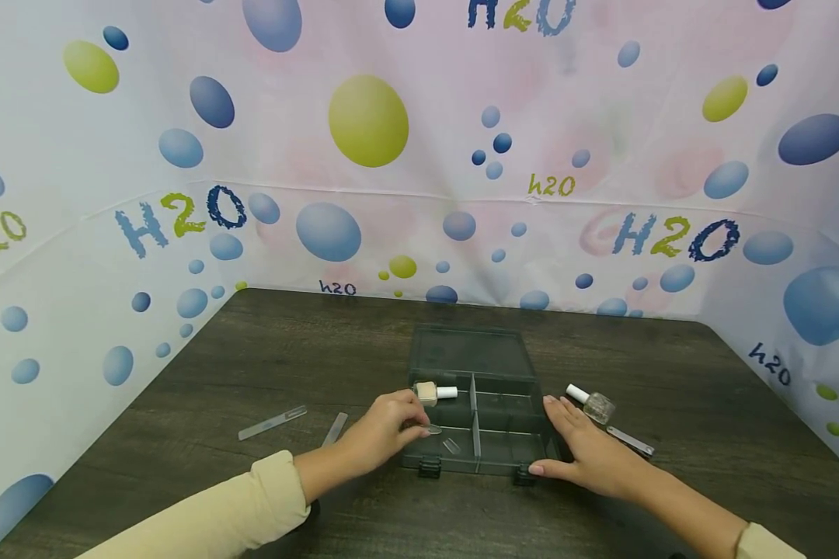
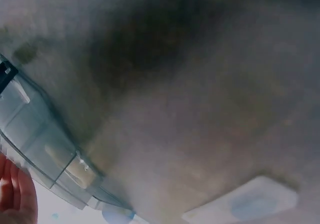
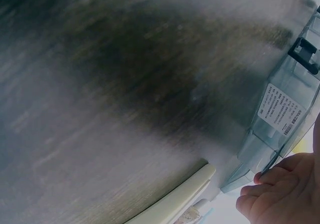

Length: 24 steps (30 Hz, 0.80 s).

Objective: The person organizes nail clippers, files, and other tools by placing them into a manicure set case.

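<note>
An open grey see-through organizer box (image 1: 477,466) lies on the table, its lid (image 1: 471,349) folded back. Over its front left compartment my left hand (image 1: 388,427) pinches a small clear oval piece (image 1: 434,428) between thumb and fingers. Another small clear piece (image 1: 450,446) lies in that compartment. A beige nail polish bottle (image 1: 426,394) with a white cap is in the back left compartment. My right hand (image 1: 590,458) rests against the box's right side, fingers extended and thumb by the front right latch (image 1: 523,474). In the right wrist view, the right hand's fingers (image 3: 282,186) touch the box edge.
Right of the box lie a glittery nail polish bottle (image 1: 599,407) with a white cap and a slim nail clipper (image 1: 631,442). To the left are a long flat strip (image 1: 273,423) and a second one (image 1: 335,428), partly behind my left hand. A printed curtain (image 1: 419,194) hangs behind the table.
</note>
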### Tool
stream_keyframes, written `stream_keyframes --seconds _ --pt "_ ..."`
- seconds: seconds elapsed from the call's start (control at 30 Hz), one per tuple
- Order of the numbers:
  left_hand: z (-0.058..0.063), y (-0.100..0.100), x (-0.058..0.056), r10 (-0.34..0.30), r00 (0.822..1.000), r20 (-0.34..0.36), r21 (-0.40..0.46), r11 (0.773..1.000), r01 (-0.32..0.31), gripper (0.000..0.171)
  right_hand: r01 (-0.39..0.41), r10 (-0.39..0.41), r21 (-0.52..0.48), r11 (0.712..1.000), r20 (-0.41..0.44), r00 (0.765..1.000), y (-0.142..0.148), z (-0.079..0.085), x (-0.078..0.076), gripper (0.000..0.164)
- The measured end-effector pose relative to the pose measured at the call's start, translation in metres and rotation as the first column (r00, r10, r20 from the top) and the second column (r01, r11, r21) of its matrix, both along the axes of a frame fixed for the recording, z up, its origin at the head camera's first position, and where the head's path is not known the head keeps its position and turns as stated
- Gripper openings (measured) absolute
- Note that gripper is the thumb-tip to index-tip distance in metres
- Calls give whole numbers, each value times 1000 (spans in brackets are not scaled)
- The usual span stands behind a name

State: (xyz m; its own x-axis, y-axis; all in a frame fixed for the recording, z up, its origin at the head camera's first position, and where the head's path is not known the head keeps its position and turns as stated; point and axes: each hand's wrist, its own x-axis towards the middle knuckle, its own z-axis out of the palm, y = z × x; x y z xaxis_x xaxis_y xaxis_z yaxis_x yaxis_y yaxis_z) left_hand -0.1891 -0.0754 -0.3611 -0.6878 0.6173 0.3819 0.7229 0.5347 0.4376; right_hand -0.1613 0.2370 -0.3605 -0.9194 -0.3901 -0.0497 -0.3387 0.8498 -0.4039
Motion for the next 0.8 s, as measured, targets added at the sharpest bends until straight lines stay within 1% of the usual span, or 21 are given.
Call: stream_keyframes --seconds 0.1,0.17,0.23,0.3,0.4,0.53,0.67,0.73,0.8 --pt "3 2 -3 -31 999 -9 -104 994 30 6 -1 1 -1 1000 -2 1000 0 0 0 104" --pt "4 4 -5 -52 999 -11 -189 981 49 6 -2 2 1 1000 -5 1000 0 0 0 104" --pt "6 5 -8 -75 997 -18 -266 962 67 5 -3 3 1 1000 -7 1000 0 0 0 104" --pt "7 7 -10 -97 995 -28 -339 937 82 5 -4 4 3 1000 -9 1000 0 0 0 104" --pt "7 10 -13 -119 992 -39 -414 906 93 5 -7 7 0 1000 -9 1000 0 0 0 103" --pt "8 13 -13 -121 991 -49 -472 878 84 6 -10 10 -3 1000 -12 1000 0 -1 0 103" --pt "9 15 -13 -117 991 -63 -497 865 70 6 -7 7 -3 1000 -11 1000 0 -2 0 103" --pt "9 15 -13 -124 989 -76 -501 863 70 6 -8 8 -4 1000 -11 1000 0 -2 0 103" --pt "9 13 -13 -135 988 -75 -479 874 83 5 -8 8 -7 1000 -11 1000 0 -2 0 103"
